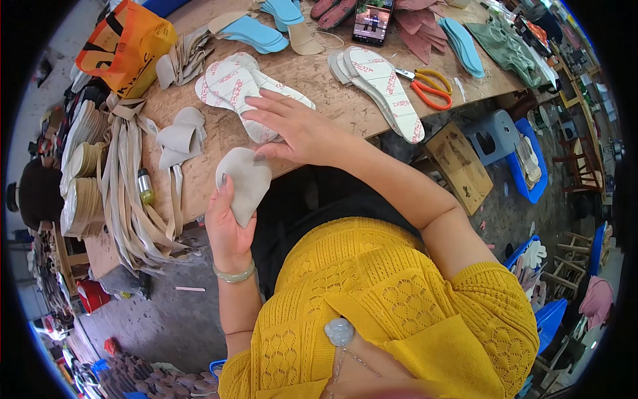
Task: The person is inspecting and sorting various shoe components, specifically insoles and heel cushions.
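Observation:
My left hand [229, 219] is closed on a pale grey-beige piece of sheet material [243, 179], rounded with a notch at the top and pointed below. The thumb lies on its face at the table's near edge. My right hand [296, 133] reaches across with fingers stretched over white insoles [232, 81] printed in red. Its thumb comes to the top edge of the beige piece; whether they touch I cannot tell. More beige pieces [183, 138] lie to the left on the wooden table [319, 83].
White printed insoles [385, 86] and orange-handled scissors [432, 90] lie at the right. Blue insoles [249, 33] and a lit phone [372, 21] are farther back. Fabric strips [126, 173] hang off the left edge, beside a small bottle [145, 186]. An orange bag [126, 50] stands far left.

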A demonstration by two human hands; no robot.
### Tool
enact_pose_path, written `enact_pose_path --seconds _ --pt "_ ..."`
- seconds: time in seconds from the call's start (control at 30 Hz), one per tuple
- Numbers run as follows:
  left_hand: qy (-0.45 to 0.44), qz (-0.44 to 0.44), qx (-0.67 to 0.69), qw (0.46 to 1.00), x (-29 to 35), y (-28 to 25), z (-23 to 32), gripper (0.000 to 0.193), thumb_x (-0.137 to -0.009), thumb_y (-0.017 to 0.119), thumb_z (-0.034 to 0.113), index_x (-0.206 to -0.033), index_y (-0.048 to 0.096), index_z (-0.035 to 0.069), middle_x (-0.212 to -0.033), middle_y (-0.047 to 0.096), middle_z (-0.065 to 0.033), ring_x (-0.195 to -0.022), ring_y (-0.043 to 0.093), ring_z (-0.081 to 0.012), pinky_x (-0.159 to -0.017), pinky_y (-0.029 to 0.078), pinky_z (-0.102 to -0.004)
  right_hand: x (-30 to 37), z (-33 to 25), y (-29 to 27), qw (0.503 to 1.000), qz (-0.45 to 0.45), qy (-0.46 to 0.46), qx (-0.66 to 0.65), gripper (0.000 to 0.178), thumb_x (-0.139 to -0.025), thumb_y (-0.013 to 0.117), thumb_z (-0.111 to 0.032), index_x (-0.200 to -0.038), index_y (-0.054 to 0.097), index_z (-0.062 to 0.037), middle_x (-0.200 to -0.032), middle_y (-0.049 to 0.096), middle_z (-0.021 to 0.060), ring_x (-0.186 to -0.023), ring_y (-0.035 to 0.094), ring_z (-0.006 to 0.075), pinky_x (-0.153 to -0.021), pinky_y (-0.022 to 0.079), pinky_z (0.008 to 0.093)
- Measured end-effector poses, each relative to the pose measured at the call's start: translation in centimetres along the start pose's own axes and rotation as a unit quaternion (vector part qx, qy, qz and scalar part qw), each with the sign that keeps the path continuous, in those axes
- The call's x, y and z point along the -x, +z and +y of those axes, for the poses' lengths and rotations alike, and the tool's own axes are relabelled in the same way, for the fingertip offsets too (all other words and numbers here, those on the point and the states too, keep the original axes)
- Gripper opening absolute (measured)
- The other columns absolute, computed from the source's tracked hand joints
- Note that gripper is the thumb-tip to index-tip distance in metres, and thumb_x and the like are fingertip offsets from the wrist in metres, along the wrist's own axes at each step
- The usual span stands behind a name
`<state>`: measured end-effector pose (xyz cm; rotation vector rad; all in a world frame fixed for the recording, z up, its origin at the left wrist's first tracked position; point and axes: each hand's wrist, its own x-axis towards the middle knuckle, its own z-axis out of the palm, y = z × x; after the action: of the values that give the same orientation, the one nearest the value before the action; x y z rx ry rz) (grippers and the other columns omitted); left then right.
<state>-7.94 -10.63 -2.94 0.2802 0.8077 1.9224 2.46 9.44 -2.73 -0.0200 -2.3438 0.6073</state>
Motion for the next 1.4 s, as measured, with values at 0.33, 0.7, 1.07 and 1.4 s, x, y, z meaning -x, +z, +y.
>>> enact_pose_path --seconds 0.33,0.7,1.07,1.4 --pt "0.014 -0.02 0.0 1.0 1.0 1.3 1.1 0.045 -0.099 0.044 0.02 -0.134 0.036 -0.008 -0.136 0.044 -0.0267 -0.128 0.043 -0.0359 -0.109 0.035 -0.0435 0.7 1.5 1.2 0.998 -0.058 -0.01 0.035 0.041 -0.077 0.071 -0.021 -0.115 0.063 -0.0101 -0.132 0.054 0.006 -0.128 0.044 0.0326 -0.103 0.04 0.041" --pt "-0.042 -0.115 0.118 0.985 -0.4 3.2 1.1 0.05 -0.099 0.043 0.022 -0.137 0.031 -0.008 -0.145 0.027 -0.0323 -0.135 0.031 -0.0433 -0.113 0.029 -0.045 -1.0 1.0 -3.4 0.953 0.287 -0.03 -0.091 0.029 -0.079 0.061 0.002 -0.106 0.066 -0.0078 -0.11 0.066 0.0085 -0.1 0.065 0.0298 -0.08 0.054 0.0365" --pt "-0.068 -0.083 -0.006 0.994 -2.5 3.6 -1.0 0.051 -0.098 0.047 0.02 -0.137 0.033 -0.01 -0.138 0.044 -0.0238 -0.13 0.043 -0.0339 -0.11 0.034 -0.0433 2.4 -1.2 -2.4 0.986 0.156 -0.032 -0.044 0.031 -0.074 0.061 0.006 -0.104 0.064 -0.0021 -0.108 0.066 0.0123 -0.103 0.064 0.0289 -0.086 0.053 0.0357" --pt "-0.033 -0.154 0.131 0.979 -3.7 4.4 1.3 0.051 -0.1 0.042 0.024 -0.138 0.032 -0.008 -0.143 0.035 -0.0273 -0.137 0.021 -0.0485 -0.108 0.036 -0.0511 4.1 -0.7 -9.1 0.982 0.107 -0.146 -0.058 0.024 -0.076 0.063 0.005 -0.099 0.062 0.0009 -0.114 0.063 0.0158 -0.11 0.059 0.0387 -0.089 0.051 0.0427"
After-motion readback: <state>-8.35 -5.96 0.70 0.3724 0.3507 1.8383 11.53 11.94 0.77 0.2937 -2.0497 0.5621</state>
